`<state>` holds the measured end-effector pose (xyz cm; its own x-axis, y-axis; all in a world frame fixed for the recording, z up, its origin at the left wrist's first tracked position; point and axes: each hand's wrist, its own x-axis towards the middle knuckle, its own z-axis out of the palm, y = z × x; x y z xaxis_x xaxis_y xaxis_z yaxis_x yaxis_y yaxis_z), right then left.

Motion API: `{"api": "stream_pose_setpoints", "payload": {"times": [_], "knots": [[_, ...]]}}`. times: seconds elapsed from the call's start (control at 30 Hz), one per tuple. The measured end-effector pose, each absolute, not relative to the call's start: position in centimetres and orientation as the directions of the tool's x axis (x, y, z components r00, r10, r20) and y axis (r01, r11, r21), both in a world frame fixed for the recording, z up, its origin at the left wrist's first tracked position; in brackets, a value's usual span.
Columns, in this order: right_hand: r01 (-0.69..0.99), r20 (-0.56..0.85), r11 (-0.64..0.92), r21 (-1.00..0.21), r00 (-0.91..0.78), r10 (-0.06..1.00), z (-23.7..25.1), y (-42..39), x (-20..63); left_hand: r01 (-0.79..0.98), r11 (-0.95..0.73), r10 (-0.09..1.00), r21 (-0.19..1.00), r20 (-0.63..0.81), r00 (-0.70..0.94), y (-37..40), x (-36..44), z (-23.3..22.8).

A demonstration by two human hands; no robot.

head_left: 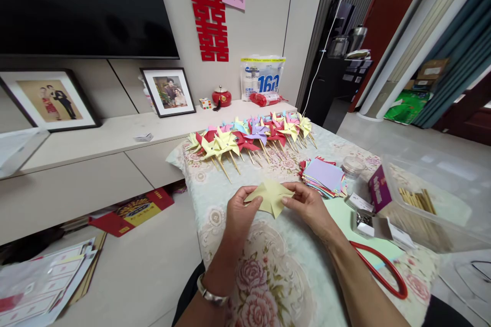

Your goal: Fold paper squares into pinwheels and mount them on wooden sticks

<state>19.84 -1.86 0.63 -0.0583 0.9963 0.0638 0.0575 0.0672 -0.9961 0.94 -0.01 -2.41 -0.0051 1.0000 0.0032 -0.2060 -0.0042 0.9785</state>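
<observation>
A pale yellow paper square (pixel 271 195), cut in from its corners, is held up over the flowered tablecloth. My left hand (pixel 245 208) pinches its left side between thumb and fingers. On the opposite side, my right hand (pixel 306 205) grips the paper the same way, thumb on top. Behind the hands lie finished paper pinwheels (pixel 258 132) on wooden sticks, in yellow, red, purple, pink and blue. To the right of my right hand is a stack of coloured paper squares (pixel 325 173), purple on top.
A small open box of metal pins (pixel 364 223) and a red scissors handle (pixel 379 268) lie at the right on pale green paper (pixel 343 214). Beyond them stands a clear plastic bin (pixel 422 225) with wooden sticks. A round clear container (pixel 353 166) sits behind the stack.
</observation>
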Motion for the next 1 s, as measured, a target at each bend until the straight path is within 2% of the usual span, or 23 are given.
{"api": "stream_pose_setpoints", "payload": {"times": [0.1,0.2,0.33,0.43,0.53,0.7,0.8,1.0], "knots": [[0.176,0.161,0.154,-0.972,0.027,0.987,0.5,-1.8,19.8,-0.114,-0.089,0.996,0.990,0.086,-0.023,-0.1,0.9,-2.5],[0.276,0.279,0.256,-0.927,0.047,0.959,0.8,-1.9,19.7,0.029,-0.264,0.964,0.964,0.265,-0.028,-0.2,0.8,-2.3],[0.343,0.448,0.412,-0.844,0.030,0.893,1.1,-2.1,19.7,0.131,-0.528,0.846,0.839,0.533,-0.003,-0.3,0.7,-1.9],[0.425,0.515,0.475,-0.771,-0.024,0.857,0.8,-1.9,19.9,0.226,-0.610,0.784,0.759,0.620,0.033,-0.4,0.7,-2.0],[0.533,0.486,0.476,-0.700,-0.132,0.864,0.2,-1.8,20.2,0.403,-0.546,0.826,0.734,0.551,0.116,-0.7,0.8,-2.5],[0.698,0.354,0.448,-0.559,-0.288,0.890,-0.5,-1.9,20.3,0.663,-0.306,0.949,0.684,0.274,0.156,-1.6,1.2,-2.8],[0.759,0.277,0.413,-0.504,-0.311,0.909,-0.2,-2.2,20.3,0.707,-0.271,0.962,0.654,0.216,0.169,-1.9,1.5,-2.4],[0.821,0.141,0.365,-0.439,-0.339,0.930,1.6,-3.1,20.0,0.729,-0.296,0.955,0.618,0.204,0.214,-2.1,1.8,-2.0]]}}
